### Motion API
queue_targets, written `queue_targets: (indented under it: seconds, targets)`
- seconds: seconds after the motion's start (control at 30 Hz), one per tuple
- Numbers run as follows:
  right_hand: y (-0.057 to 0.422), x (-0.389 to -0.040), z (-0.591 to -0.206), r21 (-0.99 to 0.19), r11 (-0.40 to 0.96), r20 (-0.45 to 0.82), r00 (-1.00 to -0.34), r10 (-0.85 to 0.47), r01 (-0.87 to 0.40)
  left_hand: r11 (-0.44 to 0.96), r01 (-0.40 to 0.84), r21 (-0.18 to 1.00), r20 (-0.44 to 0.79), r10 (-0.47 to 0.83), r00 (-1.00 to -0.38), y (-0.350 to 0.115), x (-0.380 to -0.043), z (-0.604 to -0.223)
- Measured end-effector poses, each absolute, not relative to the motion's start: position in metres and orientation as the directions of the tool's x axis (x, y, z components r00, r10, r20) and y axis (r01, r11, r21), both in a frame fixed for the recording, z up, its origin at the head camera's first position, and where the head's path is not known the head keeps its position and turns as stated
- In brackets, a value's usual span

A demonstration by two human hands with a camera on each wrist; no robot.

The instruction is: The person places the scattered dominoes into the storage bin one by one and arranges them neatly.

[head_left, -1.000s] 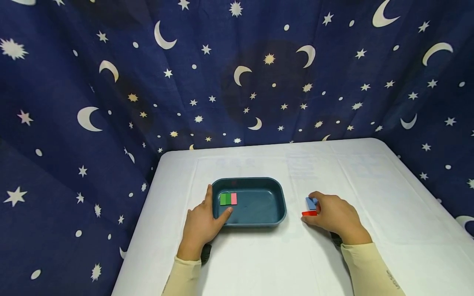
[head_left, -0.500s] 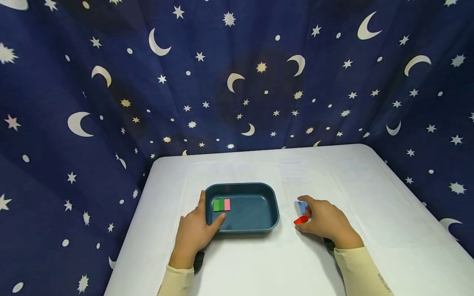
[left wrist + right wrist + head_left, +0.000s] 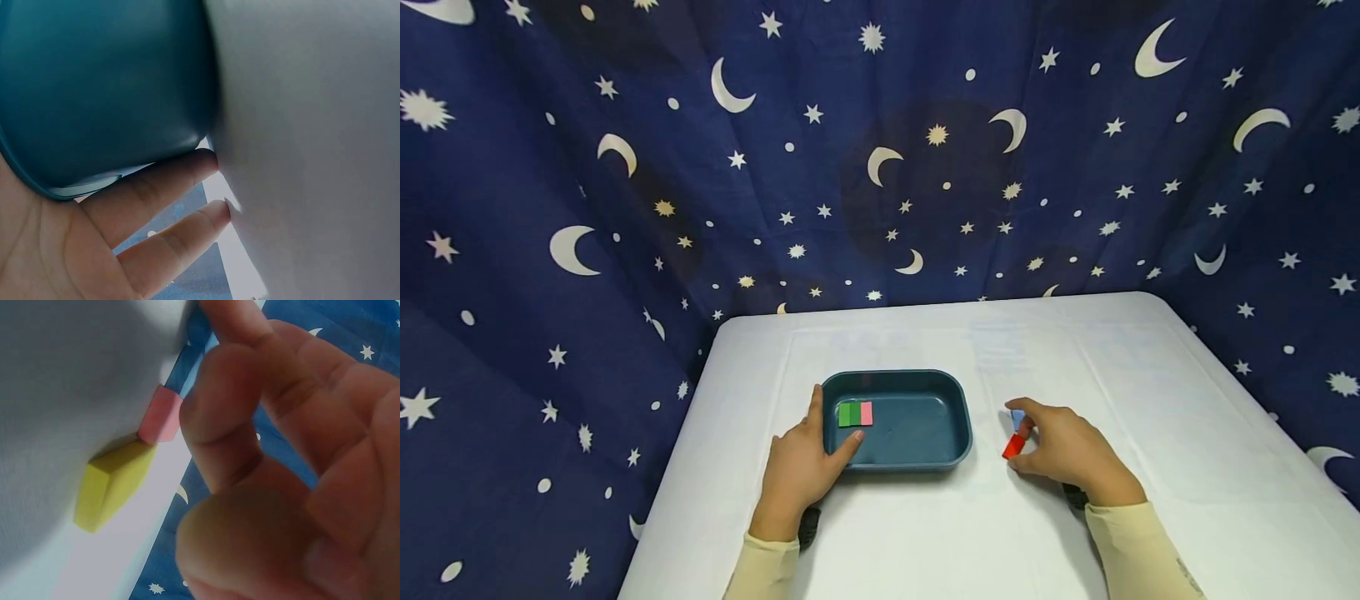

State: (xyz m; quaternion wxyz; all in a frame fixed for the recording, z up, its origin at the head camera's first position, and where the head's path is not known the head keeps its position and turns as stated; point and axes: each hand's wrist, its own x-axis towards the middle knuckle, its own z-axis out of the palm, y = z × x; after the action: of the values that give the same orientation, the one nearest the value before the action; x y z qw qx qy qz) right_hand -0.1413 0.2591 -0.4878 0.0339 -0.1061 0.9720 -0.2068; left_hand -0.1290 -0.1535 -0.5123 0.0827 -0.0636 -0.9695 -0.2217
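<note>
Nearest me are two cream sleeves, one per arm, coming in low over a table covered in white, with a dark band-like bit showing at each wrist.

Left hand is up against the left end of a dark teal tray. Thumb's spread away from the index finger and reaches over the tray's near left corner, index runs pretty straight along the left end. From the left wrist cam you get two more fingers, extended and a little apart, alongside the outer wall.

Right hand is off the tray's right end, with a red block tilted and pinched between the thumb and another finger, probably the middle one. Index reaches further out, right by a blue block that's partly hidden.

Tray sits closer to the table's left edge than the right. Inside, near its left end, there's a tidy row: light green block, dark green block, pink block, side by side.

Right wrist cam also shows a yellow block on the table, with a salmon block at its end; can't tell if they actually touch.

Past the table's far edge hangs a navy curtain printed with moons and stars.
</note>
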Motion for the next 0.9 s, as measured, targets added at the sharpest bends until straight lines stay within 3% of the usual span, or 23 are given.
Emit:
queue_targets:
  seconds: [0.9]
  targets:
    - [0.2578,-0.1431,-0.4905,-0.438,0.866,-0.007,-0.962,-0.272,-0.242,0.898,0.151,0.414,0.179,0.082,-0.980,-0.1534,-0.1301,-0.5124]
